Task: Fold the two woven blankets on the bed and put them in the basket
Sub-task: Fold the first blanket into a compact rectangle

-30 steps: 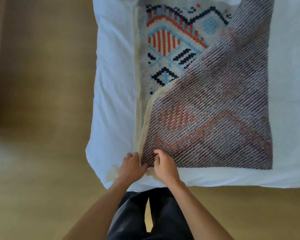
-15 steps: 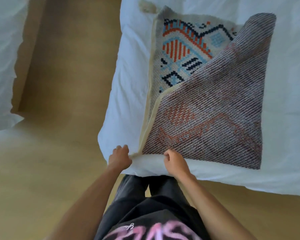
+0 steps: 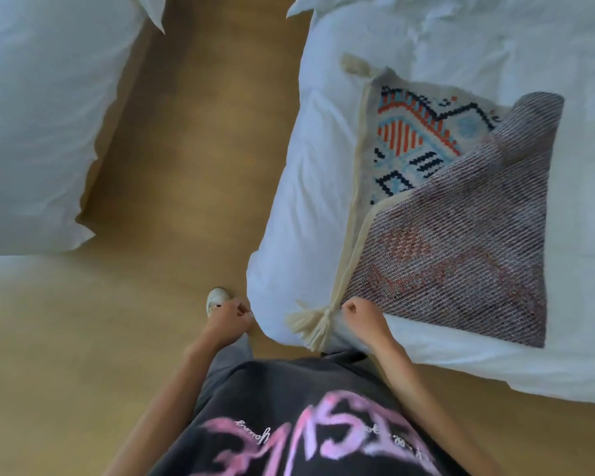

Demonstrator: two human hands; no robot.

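Note:
One woven blanket (image 3: 461,242) lies folded diagonally on the white bed (image 3: 306,207). Its grey-red underside covers most of the blue, orange and black patterned face (image 3: 416,132). A cream tassel (image 3: 311,326) hangs at the near corner over the bed's edge. My right hand (image 3: 363,316) is at that near corner, fingers curled onto the blanket's edge just right of the tassel. My left hand (image 3: 227,319) hangs off the bed over the floor, loosely curled and holding nothing. No second blanket or basket is in view.
A second white bed or duvet (image 3: 42,115) fills the upper left. A strip of tan floor (image 3: 193,166) runs between the two beds. My white shoe (image 3: 217,297) is on the floor by the bed's near corner.
My left hand has let go of the blanket corner and dropped off the bed to the left. The tassel now lies loose at the corner. My view has swung left.

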